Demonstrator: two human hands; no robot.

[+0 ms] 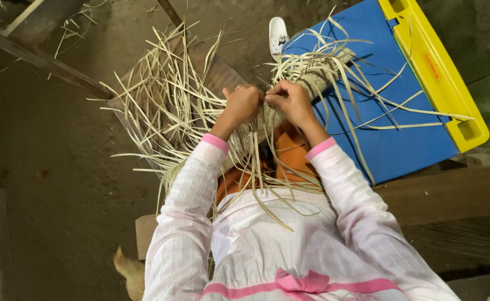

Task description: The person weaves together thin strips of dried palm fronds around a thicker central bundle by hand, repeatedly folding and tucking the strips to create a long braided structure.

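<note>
Two hands meet knuckle to knuckle over the middle of the work: the left hand [244,104] is curled into a loose fist with its fingers pinching pale straw strips [172,106], and the right hand [290,100] is closed the same way on strips at the end of a woven straw band [326,75]. The fingertips themselves are tucked under, so the exact pinch is hidden. The band runs from between the hands up and to the right, lying on a blue plastic panel [390,134]. Loose strips fan out left over a brown board [222,69] and trail down across the person's lap. Along the panel's far edge sits a yellow plastic rim [440,72] with a small orange rectangular label on it. A white sandal [278,34] lies just above the hands. Both wrists bend inward, forearms in pink-cuffed checked sleeves [186,195] converging from the body.
</note>
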